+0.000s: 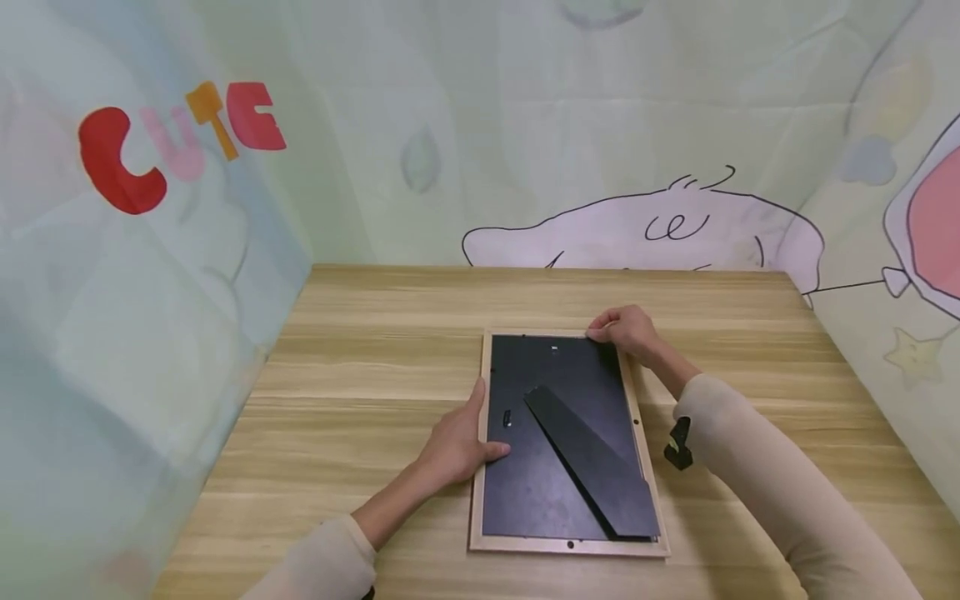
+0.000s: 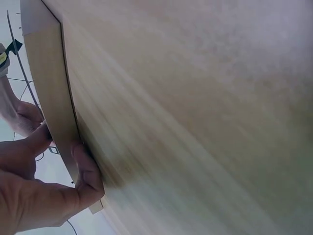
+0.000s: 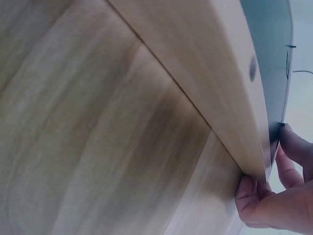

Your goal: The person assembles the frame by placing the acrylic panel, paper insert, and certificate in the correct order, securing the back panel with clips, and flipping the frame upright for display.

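A light wooden picture frame [image 1: 532, 545] lies face down on the table, its black backing board [image 1: 525, 492] upward. Slanting across the board is a black easel stand leg [image 1: 592, 467], its wide end at the lower right corner. My left hand [image 1: 455, 442] grips the frame's left side, thumb over the board. In the left wrist view, a curled finger [image 2: 88, 176] presses against the outer side of the wooden edge. At the far right corner, my right hand [image 1: 628, 331] pinches the frame; the right wrist view shows fingers [image 3: 252, 196] curled at that corner.
The wood-grain table [image 1: 375, 358] extends around the frame. Behind it and at both sides hangs a printed cloth backdrop [image 1: 450, 133] with cartoon drawings and coloured letters. Small dark metal fittings [image 1: 507, 418] dot the backing board. A black strap [image 1: 678, 446] hangs at the right sleeve.
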